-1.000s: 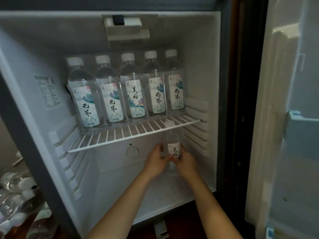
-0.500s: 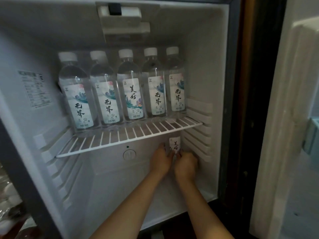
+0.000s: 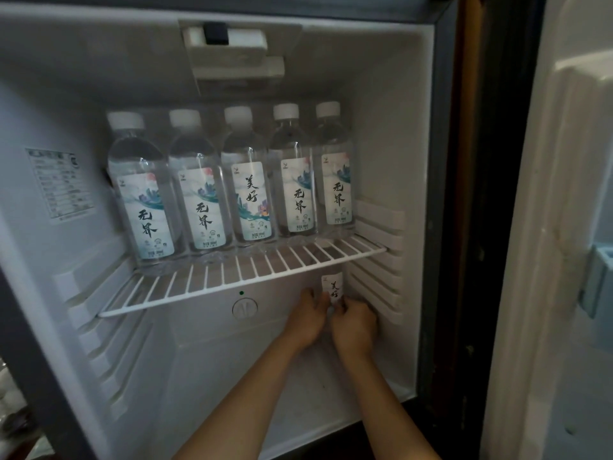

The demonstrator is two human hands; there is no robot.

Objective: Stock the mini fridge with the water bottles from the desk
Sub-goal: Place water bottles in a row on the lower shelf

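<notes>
Under the shelf (image 3: pixel 232 288), both hands (image 3: pixel 306 322) (image 3: pixel 355 323) grip a 美好 bottle (image 3: pixel 332 286).

Single head-worn view, close before the open fridge (image 3: pixel 381 134), facing forward and slightly downward into it; shelf (image 3: pixel 232 282) mid-frame, door (image 3: pixel 564 227) near, along the right edge.

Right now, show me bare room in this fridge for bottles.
Free: the lower compartment left of the left hand, and the front strip of the wire shelf. Crowded: five bottles line the shelf's back; the right hand helps hold a bottle at the right wall.
</notes>
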